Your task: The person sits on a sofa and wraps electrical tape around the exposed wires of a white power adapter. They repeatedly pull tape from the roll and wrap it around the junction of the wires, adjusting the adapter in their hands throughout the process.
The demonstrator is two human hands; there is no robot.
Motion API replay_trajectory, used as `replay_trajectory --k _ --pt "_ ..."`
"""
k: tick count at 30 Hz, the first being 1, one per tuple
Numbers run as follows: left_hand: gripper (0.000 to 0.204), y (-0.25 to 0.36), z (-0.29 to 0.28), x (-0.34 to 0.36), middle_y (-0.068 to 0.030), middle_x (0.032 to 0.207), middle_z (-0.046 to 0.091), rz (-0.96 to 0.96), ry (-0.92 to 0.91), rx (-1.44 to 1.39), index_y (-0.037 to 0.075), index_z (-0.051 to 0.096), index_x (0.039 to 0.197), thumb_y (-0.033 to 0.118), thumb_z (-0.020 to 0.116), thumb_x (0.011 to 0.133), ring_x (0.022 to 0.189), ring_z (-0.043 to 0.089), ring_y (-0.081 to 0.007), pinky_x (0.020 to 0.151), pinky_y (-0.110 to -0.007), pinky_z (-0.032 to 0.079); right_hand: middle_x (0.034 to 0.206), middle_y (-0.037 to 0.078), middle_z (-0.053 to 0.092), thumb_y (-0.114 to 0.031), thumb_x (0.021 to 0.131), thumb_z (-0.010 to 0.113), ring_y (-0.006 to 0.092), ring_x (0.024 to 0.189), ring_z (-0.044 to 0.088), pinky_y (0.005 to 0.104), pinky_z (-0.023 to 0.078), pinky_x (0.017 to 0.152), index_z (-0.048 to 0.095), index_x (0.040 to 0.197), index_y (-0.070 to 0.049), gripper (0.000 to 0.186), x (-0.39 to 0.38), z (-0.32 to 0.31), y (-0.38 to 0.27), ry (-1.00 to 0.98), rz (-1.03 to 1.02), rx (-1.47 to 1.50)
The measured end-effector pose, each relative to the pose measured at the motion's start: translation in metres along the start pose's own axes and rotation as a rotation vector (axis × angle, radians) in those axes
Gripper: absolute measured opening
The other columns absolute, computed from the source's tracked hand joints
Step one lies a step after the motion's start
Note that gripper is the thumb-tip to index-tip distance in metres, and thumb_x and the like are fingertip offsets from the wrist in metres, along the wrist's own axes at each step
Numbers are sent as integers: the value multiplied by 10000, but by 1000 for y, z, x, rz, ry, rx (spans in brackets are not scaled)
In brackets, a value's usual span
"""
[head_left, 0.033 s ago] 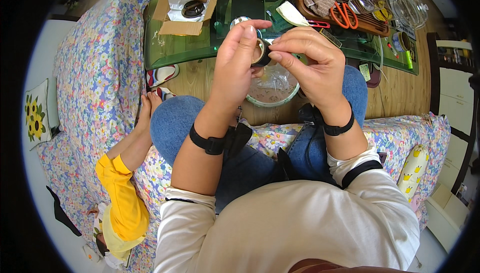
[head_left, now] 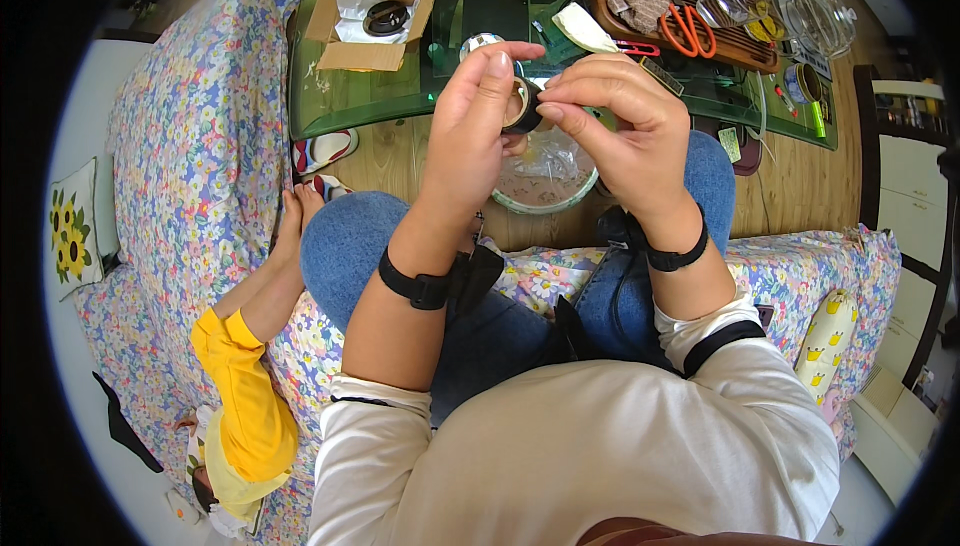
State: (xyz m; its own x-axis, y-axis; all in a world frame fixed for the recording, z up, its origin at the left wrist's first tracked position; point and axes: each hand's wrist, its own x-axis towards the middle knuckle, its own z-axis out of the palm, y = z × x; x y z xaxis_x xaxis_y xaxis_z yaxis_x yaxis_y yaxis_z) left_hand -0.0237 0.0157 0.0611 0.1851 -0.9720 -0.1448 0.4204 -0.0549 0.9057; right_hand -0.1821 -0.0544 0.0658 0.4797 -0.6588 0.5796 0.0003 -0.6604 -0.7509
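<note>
Over the near edge of the green glass desk [head_left: 380,109], in the head view, the left hand [head_left: 475,111] holds a black, ring-shaped roll [head_left: 527,121], seemingly tape, and the right hand [head_left: 630,121] pinches thumb and finger at its side: roll secured, no loose strip showing, so most of the handling looks left. There's room to draw back over the round, pale-rimmed bin [head_left: 545,209], while a brown open cardboard box [head_left: 365,57] sits off left, orange-handled scissors [head_left: 691,28] right.
</note>
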Motion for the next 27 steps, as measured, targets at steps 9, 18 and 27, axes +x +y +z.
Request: replay_trajectory --k 9,18,27 --pt "327 -8 -13 5 67 758 531 -106 -149 -60 81 641 1078 386 531 1116 595 401 -8 519 -182 313 952 138 677 21 864 738 339 881 641 406 517 797 639 950 5 132 0 4 9 2 -86 -170" --pt "333 -19 -8 6 34 759 518 -65 20 -89 46 629 1111 349 492 1133 611 420 -40 517 -209 332 995 137 627 34 861 715 350 935 600 436 505 836 601 995 -9 180 -1 2 10 -73 -249 -345" --pt "337 -23 -20 14 -14 846 647 -104 73 -89 95 634 1031 412 546 1101 668 565 -68 558 -203 424 1022 130 640 -28 860 760 331 970 627 401 519 852 659 989 -9 165 0 1 6 -74 -60 -240"
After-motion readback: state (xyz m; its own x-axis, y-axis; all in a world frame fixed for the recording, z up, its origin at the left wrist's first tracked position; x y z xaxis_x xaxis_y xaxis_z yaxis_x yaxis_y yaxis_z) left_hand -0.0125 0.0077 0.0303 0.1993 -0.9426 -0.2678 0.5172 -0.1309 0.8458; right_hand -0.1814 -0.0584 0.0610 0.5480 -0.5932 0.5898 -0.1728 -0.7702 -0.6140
